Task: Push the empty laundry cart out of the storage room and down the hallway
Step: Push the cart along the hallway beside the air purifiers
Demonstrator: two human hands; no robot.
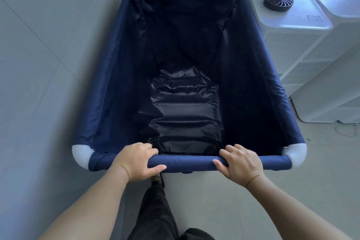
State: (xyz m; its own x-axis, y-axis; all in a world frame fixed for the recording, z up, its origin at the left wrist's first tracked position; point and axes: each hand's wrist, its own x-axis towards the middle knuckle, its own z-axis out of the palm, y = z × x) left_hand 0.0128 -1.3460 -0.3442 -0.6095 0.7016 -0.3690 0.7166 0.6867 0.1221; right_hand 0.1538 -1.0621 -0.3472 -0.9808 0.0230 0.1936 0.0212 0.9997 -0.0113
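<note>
**Tight squeeze between wall and white units**

The deep navy-blue fabric laundry cart (187, 76), its dark liner bare of any load, stands on the pale tiled floor (233, 200) with the person directly behind its near rail. Both hands are clamped on that padded navy rail (187, 162): the left hand (134, 161) wraps it toward the cart's near-left white corner cap (81, 155), the right hand (240, 163) toward the near-right one, fingers over the top and thumbs under.

The trouble lies on either flank of the cart. Its left side runs just beside the grey wall (48, 64), and a push that drifts that way would likely scrape the fabric or jam the far-left corner. Off the cart's right side stand tall white boxy appliances (303, 54), very near the far-right corner; one carries a small round black fan (278, 3) on its lid, with a cable trailing behind. A knock there could, I judge, shake the fan loose. A thin white cord (348, 129) lies on the floor beyond the cart's right side and might catch a wheel, though the wheels are hidden.
</note>
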